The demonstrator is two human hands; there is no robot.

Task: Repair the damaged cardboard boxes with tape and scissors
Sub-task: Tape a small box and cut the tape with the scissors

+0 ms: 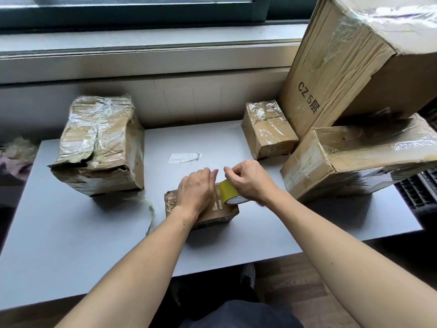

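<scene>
A small flat cardboard box (220,210) lies at the middle of the grey table (71,233). My left hand (196,188) rests flat on its top, fingers fairly straight. A yellowish tape roll (230,194) stands on the box's right end. My right hand (248,179) holds the roll from above, fingers curled, pinching near its top. A torn, heavily taped box (99,147) stands at the left. No scissors are in view.
A small taped box (268,129) sits at the back right, beside a tilted box (354,159) and a tall box (343,62) marked CZ. A strip of clear tape (184,157) lies on the table. A window sill runs behind.
</scene>
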